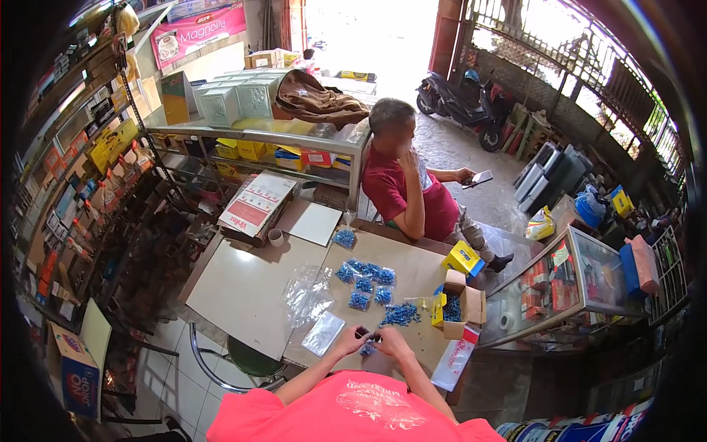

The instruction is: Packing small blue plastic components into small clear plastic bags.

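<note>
My left hand (350, 340) and my right hand (392, 341) meet at the table's near edge. Between them, the fingers of both pinch the top of a small clear plastic bag (368, 349) with blue pieces inside. Just beyond lies a loose pile of small blue hardware pieces (400, 314). Several filled bags (360, 300) rest farther up the table, and another bag, gathered at its top, (344, 238) sits behind them. To the right, an open cardboard box (476, 304) holds more blue pieces. Flat clear plastic bags (323, 333) are stacked beside my left hand.
Crumpled clear plastic (302, 290) lies left of the filled bags. A red-and-white plastic packet (456, 358) is at the right edge, a yellow box (463, 258) behind the open carton. A seated person (409, 182) holds a phone across the table. A green-seated chair (251, 353) stands left.
</note>
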A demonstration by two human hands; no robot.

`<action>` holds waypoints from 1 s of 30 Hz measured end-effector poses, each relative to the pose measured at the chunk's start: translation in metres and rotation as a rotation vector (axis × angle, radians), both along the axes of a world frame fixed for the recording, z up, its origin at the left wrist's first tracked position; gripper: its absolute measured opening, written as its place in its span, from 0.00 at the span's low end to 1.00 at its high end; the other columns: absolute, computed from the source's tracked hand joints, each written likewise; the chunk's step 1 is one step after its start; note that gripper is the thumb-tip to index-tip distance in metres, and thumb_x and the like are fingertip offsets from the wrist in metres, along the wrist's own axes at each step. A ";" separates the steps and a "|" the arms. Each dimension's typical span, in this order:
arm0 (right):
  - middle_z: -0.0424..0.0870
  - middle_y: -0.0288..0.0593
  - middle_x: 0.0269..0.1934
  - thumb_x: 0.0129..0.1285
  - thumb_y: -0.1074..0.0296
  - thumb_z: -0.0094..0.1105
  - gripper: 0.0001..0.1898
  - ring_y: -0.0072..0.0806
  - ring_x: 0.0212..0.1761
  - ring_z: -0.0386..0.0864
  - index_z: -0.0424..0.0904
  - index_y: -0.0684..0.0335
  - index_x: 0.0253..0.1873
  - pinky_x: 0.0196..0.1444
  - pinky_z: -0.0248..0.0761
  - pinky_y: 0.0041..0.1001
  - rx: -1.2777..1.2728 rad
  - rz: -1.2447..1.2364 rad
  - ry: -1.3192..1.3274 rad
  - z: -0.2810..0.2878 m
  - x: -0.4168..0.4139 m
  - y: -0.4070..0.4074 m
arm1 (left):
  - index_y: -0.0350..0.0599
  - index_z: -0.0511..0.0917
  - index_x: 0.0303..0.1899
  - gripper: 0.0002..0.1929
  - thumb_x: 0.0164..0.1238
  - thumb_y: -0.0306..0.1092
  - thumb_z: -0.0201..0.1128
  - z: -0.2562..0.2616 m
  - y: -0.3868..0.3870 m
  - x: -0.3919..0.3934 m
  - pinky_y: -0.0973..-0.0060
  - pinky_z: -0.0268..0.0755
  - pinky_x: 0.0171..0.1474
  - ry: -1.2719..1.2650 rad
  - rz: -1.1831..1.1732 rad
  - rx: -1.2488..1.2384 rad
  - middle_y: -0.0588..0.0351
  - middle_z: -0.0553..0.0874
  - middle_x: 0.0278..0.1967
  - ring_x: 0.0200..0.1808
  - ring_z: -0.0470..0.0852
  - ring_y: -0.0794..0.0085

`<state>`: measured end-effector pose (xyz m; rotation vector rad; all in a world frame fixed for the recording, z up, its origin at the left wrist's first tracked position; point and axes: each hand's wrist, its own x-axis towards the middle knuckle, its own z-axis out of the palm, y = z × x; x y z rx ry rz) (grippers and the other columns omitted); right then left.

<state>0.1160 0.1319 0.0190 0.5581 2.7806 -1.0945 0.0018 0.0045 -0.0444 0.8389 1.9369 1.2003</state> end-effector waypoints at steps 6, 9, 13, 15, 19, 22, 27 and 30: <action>0.80 0.51 0.29 0.49 0.61 0.65 0.14 0.45 0.34 0.77 0.82 0.64 0.37 0.40 0.71 0.35 -0.024 -0.054 0.079 0.002 -0.002 0.003 | 0.38 0.79 0.38 0.14 0.59 0.40 0.63 0.007 -0.003 -0.001 0.76 0.73 0.36 -0.029 0.020 -0.003 0.53 0.84 0.30 0.30 0.81 0.74; 0.79 0.52 0.33 0.50 0.60 0.65 0.15 0.45 0.36 0.76 0.81 0.64 0.39 0.41 0.71 0.35 -0.124 -0.277 0.212 -0.025 0.003 0.016 | 0.39 0.79 0.38 0.14 0.59 0.41 0.63 0.011 -0.003 0.000 0.75 0.73 0.36 -0.002 0.014 -0.017 0.53 0.84 0.30 0.30 0.81 0.73; 0.69 0.62 0.49 0.50 0.59 0.65 0.26 0.53 0.49 0.72 0.69 0.60 0.54 0.49 0.70 0.41 0.150 -0.423 0.036 -0.071 0.019 0.031 | 0.40 0.79 0.39 0.15 0.58 0.43 0.63 0.017 -0.001 0.001 0.74 0.73 0.37 0.036 -0.011 -0.035 0.53 0.84 0.30 0.31 0.81 0.71; 0.73 0.59 0.42 0.50 0.60 0.66 0.19 0.51 0.46 0.74 0.75 0.62 0.46 0.48 0.70 0.39 0.231 -0.485 0.006 -0.080 0.022 0.031 | 0.40 0.79 0.38 0.15 0.58 0.43 0.63 0.015 -0.002 0.001 0.73 0.73 0.37 0.040 0.002 -0.033 0.52 0.84 0.30 0.31 0.82 0.70; 0.68 0.61 0.50 0.50 0.62 0.65 0.24 0.53 0.49 0.72 0.70 0.61 0.52 0.49 0.70 0.41 0.150 -0.382 -0.106 -0.093 0.027 0.036 | 0.39 0.79 0.39 0.15 0.59 0.43 0.62 0.015 -0.003 0.001 0.73 0.73 0.38 0.033 -0.009 -0.031 0.52 0.84 0.31 0.32 0.81 0.70; 0.69 0.59 0.49 0.50 0.65 0.65 0.20 0.52 0.49 0.73 0.73 0.61 0.49 0.48 0.70 0.41 0.104 -0.395 -0.037 -0.096 0.026 0.033 | 0.39 0.79 0.39 0.15 0.59 0.42 0.62 0.018 -0.004 0.001 0.73 0.73 0.38 0.022 -0.001 -0.039 0.52 0.84 0.31 0.32 0.81 0.70; 0.74 0.56 0.43 0.50 0.63 0.64 0.16 0.50 0.46 0.74 0.76 0.62 0.43 0.47 0.70 0.40 0.131 -0.378 0.047 -0.098 0.023 0.031 | 0.39 0.79 0.39 0.15 0.59 0.42 0.62 0.018 -0.003 0.001 0.74 0.73 0.39 0.035 -0.004 -0.045 0.51 0.84 0.32 0.33 0.81 0.70; 0.73 0.55 0.43 0.52 0.62 0.63 0.17 0.50 0.47 0.74 0.75 0.61 0.45 0.47 0.71 0.40 0.066 -0.322 0.023 -0.093 0.019 0.028 | 0.39 0.79 0.39 0.15 0.59 0.42 0.62 0.016 -0.003 0.001 0.74 0.73 0.39 0.023 -0.002 -0.035 0.51 0.84 0.32 0.33 0.82 0.70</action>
